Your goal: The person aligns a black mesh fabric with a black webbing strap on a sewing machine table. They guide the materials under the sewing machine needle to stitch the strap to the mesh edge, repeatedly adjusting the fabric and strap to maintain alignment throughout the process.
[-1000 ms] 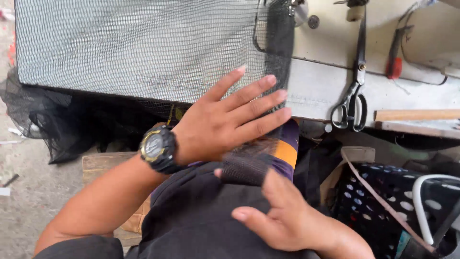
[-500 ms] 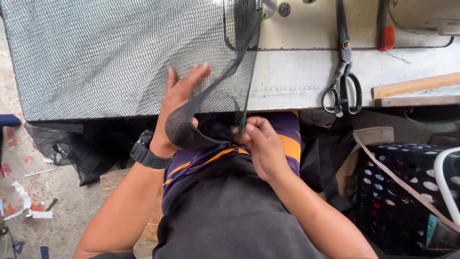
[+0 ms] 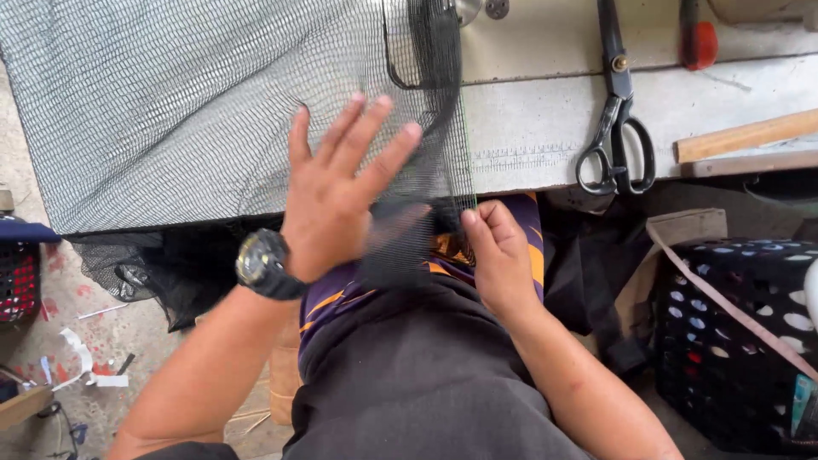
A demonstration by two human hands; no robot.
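at the front edge of the desk [image 3: 545, 162] the left hand [image 3: 336, 200] lies splayed, grip apart, on the black mesh [image 3: 170, 111] while the right hand [image 3: 503, 255] pinches its edge, so most mesh looks spread and smoothing seems unfinished.

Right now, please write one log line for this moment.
left hand: flat on black mesh | right hand: pinching mesh edge | scissors: on table, untouched
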